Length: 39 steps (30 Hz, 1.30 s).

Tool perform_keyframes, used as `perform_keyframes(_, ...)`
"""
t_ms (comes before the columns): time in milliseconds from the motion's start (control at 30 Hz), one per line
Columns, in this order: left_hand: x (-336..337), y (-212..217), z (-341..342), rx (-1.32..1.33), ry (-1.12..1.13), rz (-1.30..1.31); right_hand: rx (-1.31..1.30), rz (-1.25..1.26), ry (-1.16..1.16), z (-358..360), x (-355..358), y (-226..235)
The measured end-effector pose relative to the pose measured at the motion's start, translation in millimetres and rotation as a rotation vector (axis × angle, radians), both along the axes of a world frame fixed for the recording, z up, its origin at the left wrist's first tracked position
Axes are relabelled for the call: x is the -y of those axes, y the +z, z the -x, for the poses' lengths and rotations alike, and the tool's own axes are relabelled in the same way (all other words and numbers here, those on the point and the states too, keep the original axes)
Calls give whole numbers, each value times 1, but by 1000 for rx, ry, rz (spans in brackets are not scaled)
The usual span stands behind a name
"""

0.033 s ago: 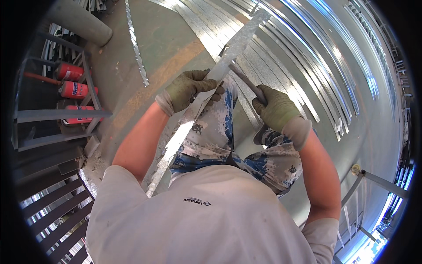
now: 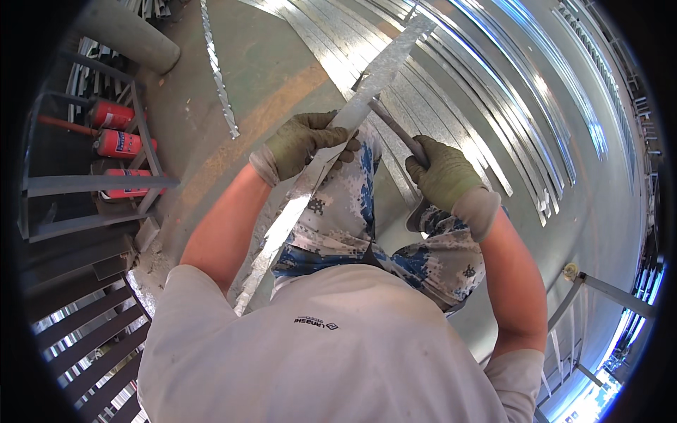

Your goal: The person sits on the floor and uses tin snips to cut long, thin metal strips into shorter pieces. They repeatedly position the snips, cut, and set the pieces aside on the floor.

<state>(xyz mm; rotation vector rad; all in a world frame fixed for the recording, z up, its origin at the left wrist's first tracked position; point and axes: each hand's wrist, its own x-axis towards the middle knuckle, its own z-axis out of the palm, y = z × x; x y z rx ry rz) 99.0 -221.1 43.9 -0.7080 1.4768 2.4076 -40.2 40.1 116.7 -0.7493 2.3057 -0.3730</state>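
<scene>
A long galvanized metal strip (image 2: 386, 70) runs slantwise from the far middle toward my left side, its nearer part jagged along the edge. My left hand (image 2: 300, 146), in an olive work glove, is closed round the strip near its middle, thumb on top and fingertips showing past the far edge. My right hand (image 2: 448, 173), gloved alike, grips the handle of what looks like a hammer (image 2: 396, 128). The tool's far end meets the strip and is mostly hidden behind it. Beneath the strip are my legs in camouflage trousers (image 2: 328, 211), knees bent.
Many metal strips (image 2: 458, 116) lie side by side on the floor ahead and to the right. A narrow jagged strip (image 2: 221, 77) lies at far left. Red fire extinguishers (image 2: 116, 144) stand in a metal frame (image 2: 92, 185) at left, near a thick pillar (image 2: 134, 35). Another metal frame (image 2: 613, 295) stands right.
</scene>
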Motion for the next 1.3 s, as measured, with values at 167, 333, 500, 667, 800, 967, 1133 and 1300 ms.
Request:
perform_keyframes(167, -1, 1, -2, -18, 7, 33, -21, -43, 23, 2, 1, 6)
perform_keyframes(333, -2, -2, -4, -32, 20, 28, -68, -75, 37, 0, 2, 14)
perform_keyframes(500, -5, 3, -5, -17, 32, 29, -84, -92, 61, -2, 1, 19)
perform_keyframes(667, -5, 1, -4, -20, 45, 24, 8, -96, 43, 3, 2, 18)
perform_keyframes(800, -6, 3, -5, -20, 69, 3, 51, -15, 49, 7, -4, 11)
perform_keyframes(967, -6, 1, -7, -29, 68, -22, 63, 18, 12, 7, -6, 3)
perform_keyframes(1133, -9, 5, -7, -15, 68, 27, 1, -7, 33, 3, -5, 4)
perform_keyframes(1300, -8, 8, -5, -10, 53, 42, -25, 41, 39, 5, -8, -5)
